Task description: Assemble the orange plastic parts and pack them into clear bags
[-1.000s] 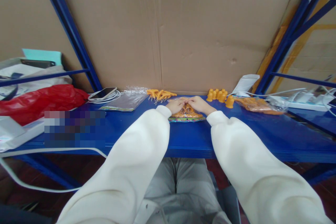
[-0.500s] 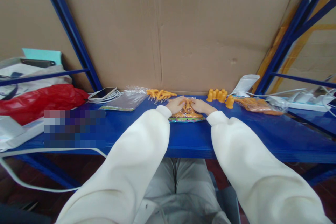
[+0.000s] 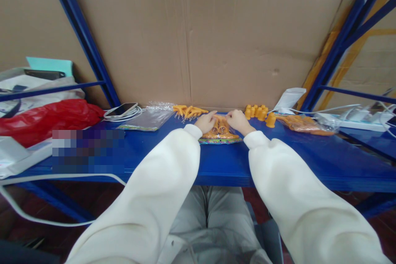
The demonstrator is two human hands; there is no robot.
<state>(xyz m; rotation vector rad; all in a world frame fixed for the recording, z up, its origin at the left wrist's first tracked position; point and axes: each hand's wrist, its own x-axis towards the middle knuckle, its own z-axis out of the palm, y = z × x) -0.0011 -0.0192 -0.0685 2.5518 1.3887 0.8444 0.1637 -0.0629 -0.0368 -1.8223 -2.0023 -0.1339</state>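
A clear plastic bag (image 3: 227,135) with orange plastic pieces inside lies on the blue tabletop in front of me, a colourful printed strip along its near edge. My left hand (image 3: 205,123) is closed at the bag's far left corner, its fingertips pinching the film. At the far right corner my right hand (image 3: 239,121) has its fingers curled in a pinch on the same bag. Two round, cup-like orange openings show through the film between the hands. Just beyond my left hand is a pile of thin orange pieces (image 3: 189,111) with small metal chains.
Several orange cups (image 3: 256,112) stand at the back right, beside a filled bag of orange pieces (image 3: 305,124). Flat clear bags (image 3: 148,117) and a phone (image 3: 123,109) on a coiled cable lie left. A cardboard panel (image 3: 185,49) closes off the back.
My right hand has lifted slightly and its fingers have curled in. My left hand has shifted a little, uncovering more of the bag's middle. The bag stays in place.
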